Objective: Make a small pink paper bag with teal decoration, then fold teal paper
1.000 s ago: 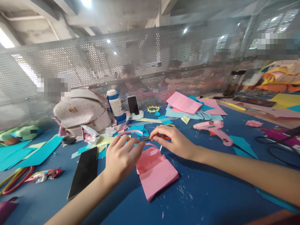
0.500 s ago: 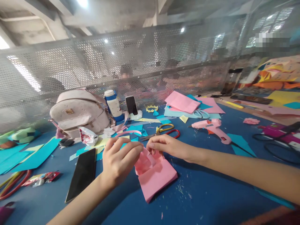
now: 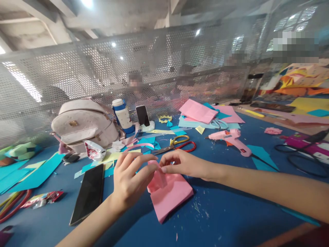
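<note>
A folded pink paper bag (image 3: pixel 172 200) lies on the blue table in front of me, its opening toward the far side. A pink paper strip (image 3: pixel 161 177) curves over that opening. My left hand (image 3: pixel 132 178) comes in from the left and pinches the strip near its top, thumb against the fingers. From the right, my right hand (image 3: pixel 183 164) is closed too, with thumb and forefinger meeting on the strip's right side. The fingers partly hide the far edge of the bag. Just beyond my right hand lie scissors (image 3: pixel 168 149) with yellow and red handles.
A pink glue gun (image 3: pixel 232 137) with a black cord lies to the right. A black phone (image 3: pixel 87 193) rests on the left. Behind are a backpack (image 3: pixel 83 120), a bottle (image 3: pixel 123 115), a smaller phone (image 3: pixel 143 115) and pink sheets (image 3: pixel 197 110), before a perforated metal screen (image 3: pixel 154 61).
The strip has turned slightly, and my right fingertips have closed in beside it, nearer my left hand. The whole view has shifted a little; the bag stays in place.
</note>
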Demonstrator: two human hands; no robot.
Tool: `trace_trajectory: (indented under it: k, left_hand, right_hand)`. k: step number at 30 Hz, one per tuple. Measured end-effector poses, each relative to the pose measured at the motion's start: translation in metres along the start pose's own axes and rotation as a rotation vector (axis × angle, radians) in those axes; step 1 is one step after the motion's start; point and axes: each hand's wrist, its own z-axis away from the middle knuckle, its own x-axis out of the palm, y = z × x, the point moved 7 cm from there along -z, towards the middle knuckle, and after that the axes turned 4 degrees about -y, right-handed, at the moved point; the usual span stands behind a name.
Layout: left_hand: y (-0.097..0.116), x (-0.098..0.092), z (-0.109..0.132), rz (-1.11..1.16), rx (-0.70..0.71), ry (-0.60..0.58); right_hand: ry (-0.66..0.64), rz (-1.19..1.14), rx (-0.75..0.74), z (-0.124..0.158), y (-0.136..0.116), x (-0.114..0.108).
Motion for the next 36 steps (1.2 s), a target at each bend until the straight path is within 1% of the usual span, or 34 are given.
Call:
trace_trajectory:
  k: [14, 24, 29, 36]
  left_hand:
    - [-0.0013, 0.0029, -0.0003, 0.04, -0.028, 0.011]
    - [-0.0024, 0.0038, 0.0001, 0.066, -0.039, 0.007]
    - [-0.0031, 0.0055, 0.0007, 0.078, -0.037, 0.0]
    - [-0.0025, 0.0055, 0.0005, 0.087, -0.039, -0.006]
  right_hand:
    - [-0.026, 0.01, 0.009, -0.0016, -0.0003, 0.0002]
    - [-0.05, 0.064, 0.001, -0.0011, 0.0005, 0.0001]
    - [-0.07, 0.062, -0.012, -0.0018, 0.0038, 0.0004]
    - [-0.074, 0.059, -0.001, -0.0012, 0.0013, 0.0013]
